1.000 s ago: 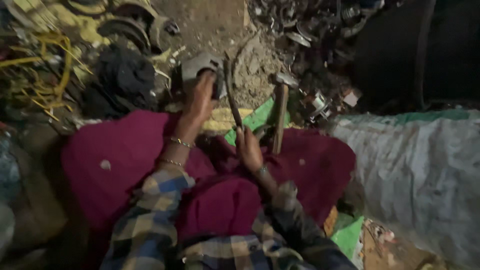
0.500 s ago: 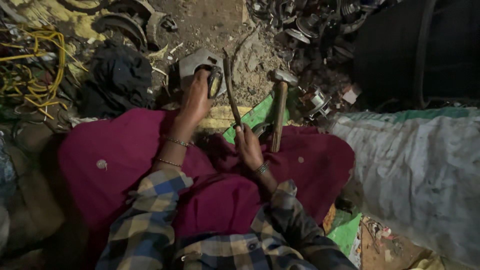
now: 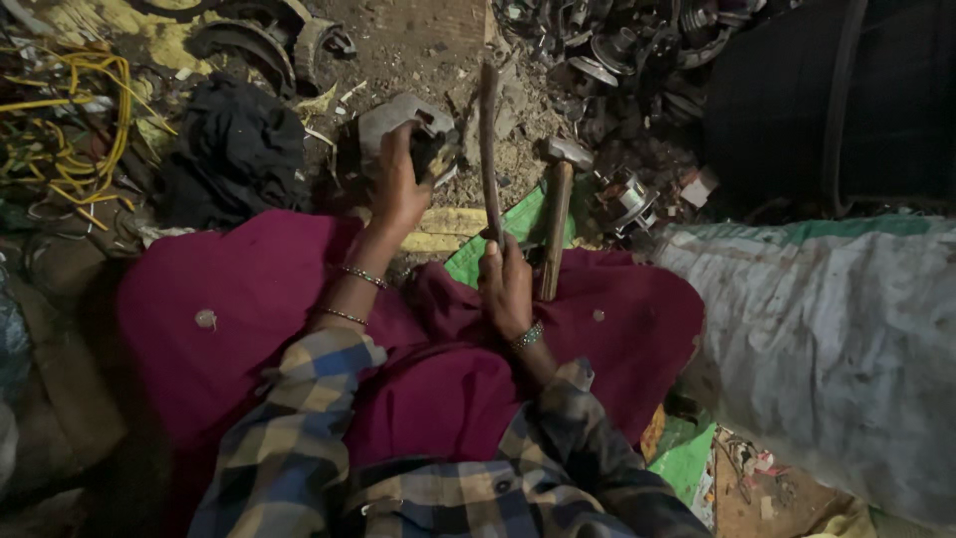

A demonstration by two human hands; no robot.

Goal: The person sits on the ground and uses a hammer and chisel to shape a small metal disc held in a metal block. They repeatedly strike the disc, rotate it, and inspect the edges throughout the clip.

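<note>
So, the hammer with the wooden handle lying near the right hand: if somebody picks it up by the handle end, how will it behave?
The hammer would probably feel top-heavy: its metal head looks bulky against the slim wooden handle. It should stay stiff, since the handle looks straight and solid. It seems unlikely to roll, because it lies partly on soft red cloth beside the right hand.

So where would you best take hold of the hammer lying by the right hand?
Probably the bare wooden handle of the hammer, near its lower end beside the right hand. It points toward the person with the metal head farthest away, so come from the near side, fingers wrapping across the shaft.
</note>
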